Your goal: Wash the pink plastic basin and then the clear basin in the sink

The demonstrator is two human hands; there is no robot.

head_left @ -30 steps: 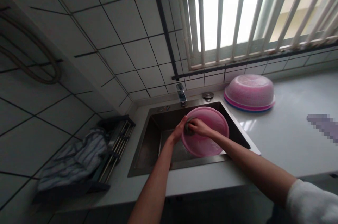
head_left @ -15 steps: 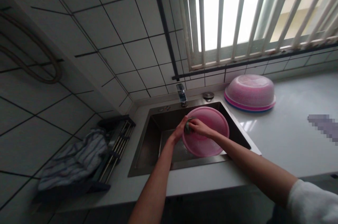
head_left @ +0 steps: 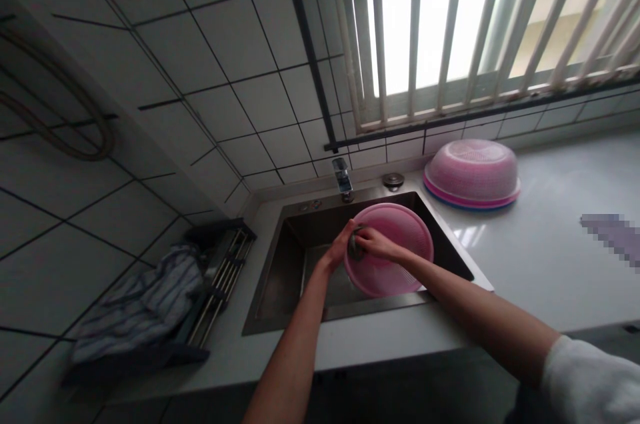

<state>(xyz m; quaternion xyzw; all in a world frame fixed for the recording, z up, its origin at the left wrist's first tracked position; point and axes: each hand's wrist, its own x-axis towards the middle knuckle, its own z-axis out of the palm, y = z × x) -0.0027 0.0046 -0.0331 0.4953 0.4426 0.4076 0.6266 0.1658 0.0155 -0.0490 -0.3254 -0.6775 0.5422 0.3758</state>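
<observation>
**Both hands meet at the left rim of a pink strainer basket over the sink**

The pink strainer basket (head_left: 400,261) hangs tilted above the steel sink (head_left: 280,277), its open face turned up and towards the person; its bulk lies to the right of both hands. The left hand (head_left: 340,249) is closed on the basket's left rim from outside; the right hand (head_left: 376,244) reaches across the inside, fingers curled round a dark scouring pad (head_left: 356,245) pressed against that same rim; the two hands touch there. The faucet (head_left: 342,177) stands just behind; an upturned pink basket (head_left: 473,171) rests on the counter (head_left: 540,264) well to the right; a striped cloth (head_left: 145,297) lies on the rack at left.
</observation>
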